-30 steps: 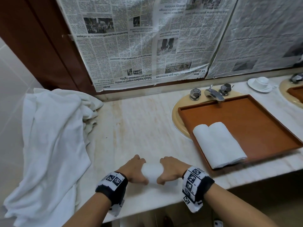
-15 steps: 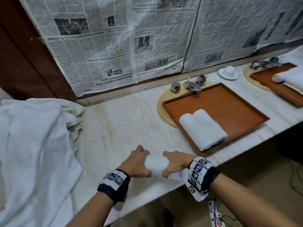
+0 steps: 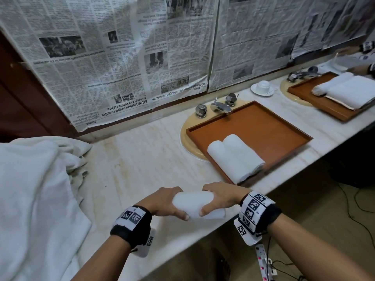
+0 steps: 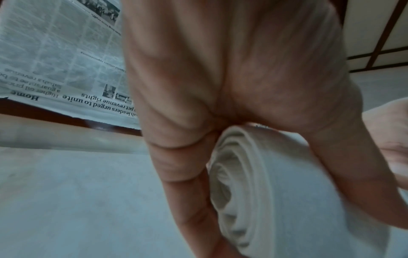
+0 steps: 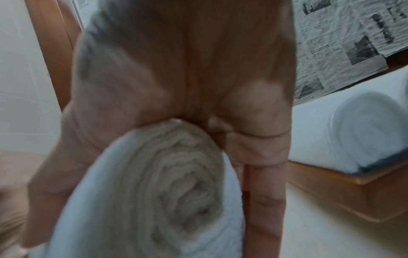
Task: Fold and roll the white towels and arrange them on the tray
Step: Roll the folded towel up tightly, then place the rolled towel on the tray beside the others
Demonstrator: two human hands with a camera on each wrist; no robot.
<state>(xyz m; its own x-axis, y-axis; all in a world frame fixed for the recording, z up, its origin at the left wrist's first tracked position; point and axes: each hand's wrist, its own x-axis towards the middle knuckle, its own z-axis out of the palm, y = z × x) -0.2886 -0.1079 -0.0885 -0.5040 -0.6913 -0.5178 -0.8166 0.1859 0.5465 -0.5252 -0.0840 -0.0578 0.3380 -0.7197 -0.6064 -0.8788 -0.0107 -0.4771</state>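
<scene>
Two hands grip rolled towel near front edge of surface: I see left hand curled round one end, right hand round other (spiral visible on wrist views). Tray further right carries two finished rolls.

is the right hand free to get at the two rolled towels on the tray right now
Probably not yet: the right hand and the left hand both grip the rolled towel. The path to the tray's towels looks unobstructed otherwise.
</scene>
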